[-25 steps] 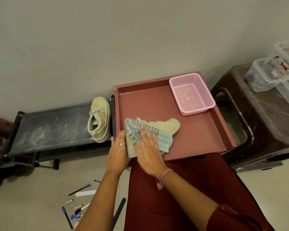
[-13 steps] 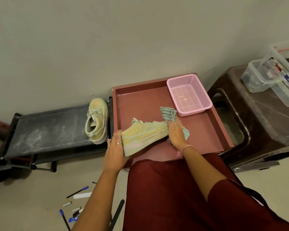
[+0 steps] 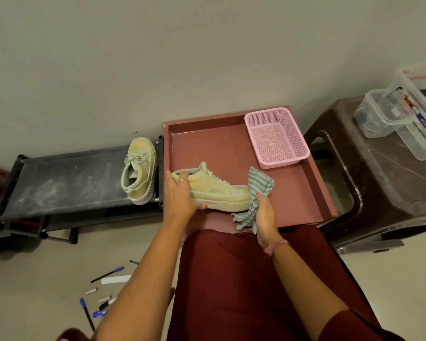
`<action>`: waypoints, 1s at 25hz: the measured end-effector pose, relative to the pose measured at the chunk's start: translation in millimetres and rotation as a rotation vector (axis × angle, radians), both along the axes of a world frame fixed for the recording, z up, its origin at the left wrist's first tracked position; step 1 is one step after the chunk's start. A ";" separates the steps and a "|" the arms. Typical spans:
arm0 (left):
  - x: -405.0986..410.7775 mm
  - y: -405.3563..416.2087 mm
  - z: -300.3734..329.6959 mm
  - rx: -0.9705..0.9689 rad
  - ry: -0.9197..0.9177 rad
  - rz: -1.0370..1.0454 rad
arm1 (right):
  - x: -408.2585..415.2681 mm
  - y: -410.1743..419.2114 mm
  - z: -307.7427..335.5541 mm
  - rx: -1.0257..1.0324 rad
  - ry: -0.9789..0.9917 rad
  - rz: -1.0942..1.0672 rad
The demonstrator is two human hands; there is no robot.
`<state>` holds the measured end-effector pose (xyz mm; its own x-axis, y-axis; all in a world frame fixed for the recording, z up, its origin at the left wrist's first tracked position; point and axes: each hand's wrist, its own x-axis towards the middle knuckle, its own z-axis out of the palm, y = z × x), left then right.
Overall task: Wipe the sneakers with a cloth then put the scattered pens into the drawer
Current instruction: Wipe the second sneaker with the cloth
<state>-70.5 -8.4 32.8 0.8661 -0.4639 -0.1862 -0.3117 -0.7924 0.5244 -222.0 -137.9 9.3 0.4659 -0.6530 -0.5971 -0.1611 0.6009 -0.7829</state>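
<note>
A pale yellow-green sneaker [image 3: 219, 191] stands on its sole in the maroon drawer [image 3: 303, 193], toe pointing right. My left hand [image 3: 178, 196] grips its heel, thumb under the sole. My right hand [image 3: 265, 215] holds a striped grey-green cloth [image 3: 258, 184] bunched against the toe, with a tail hanging below. The second sneaker [image 3: 139, 169] sits on the black shoe rack [image 3: 67, 180] to the left. Several pens [image 3: 107, 274] and caps lie scattered on the floor at lower left, partly hidden by my left forearm.
A pink mesh basket [image 3: 276, 136] stands in the drawer's back right corner. A dark brown plastic stool [image 3: 384, 188] at right carries clear lidded boxes [image 3: 399, 114]. My maroon-clad lap [image 3: 231, 279] fills the lower middle. A grey wall rises behind everything.
The sneaker turned from lying under the cloth to standing on its sole. My right hand swept the cloth rightward along it to the toe. My left hand shifted to the heel.
</note>
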 end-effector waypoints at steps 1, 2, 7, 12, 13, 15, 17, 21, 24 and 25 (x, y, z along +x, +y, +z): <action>5.4 4.7 -4.6 -0.039 -0.003 -0.036 | -7.9 5.4 -4.2 0.061 -0.023 -0.026; 9.2 8.6 -8.9 -0.067 -0.013 -0.069 | -15.4 9.5 -8.4 0.126 -0.037 -0.048; 13.9 8.5 -19.8 -0.152 -0.106 -0.107 | -35.0 3.8 -19.7 0.346 -0.183 -0.184; -2.0 4.4 -19.0 -0.081 -0.085 -0.051 | -29.4 -25.3 6.2 0.070 -0.136 -0.161; -7.0 4.1 -15.5 -0.087 -0.018 -0.052 | -26.3 -29.2 15.0 -0.155 -0.072 -0.069; -13.1 3.1 -13.5 -0.131 0.158 -0.078 | -16.5 -35.0 25.2 -0.744 0.074 0.233; -21.6 -0.9 -18.6 -0.206 0.221 -0.033 | -1.5 -35.4 20.2 -1.153 0.256 0.600; -62.3 -23.4 -29.1 -0.434 0.074 0.288 | 3.3 -13.1 -25.2 -1.595 0.285 1.057; -74.0 -37.6 -32.2 -0.506 0.038 0.429 | -1.3 -23.6 -31.1 -1.696 0.312 1.138; -74.2 -39.5 -33.7 -0.515 0.042 0.435 | -4.1 -31.0 -24.5 -1.742 0.320 1.142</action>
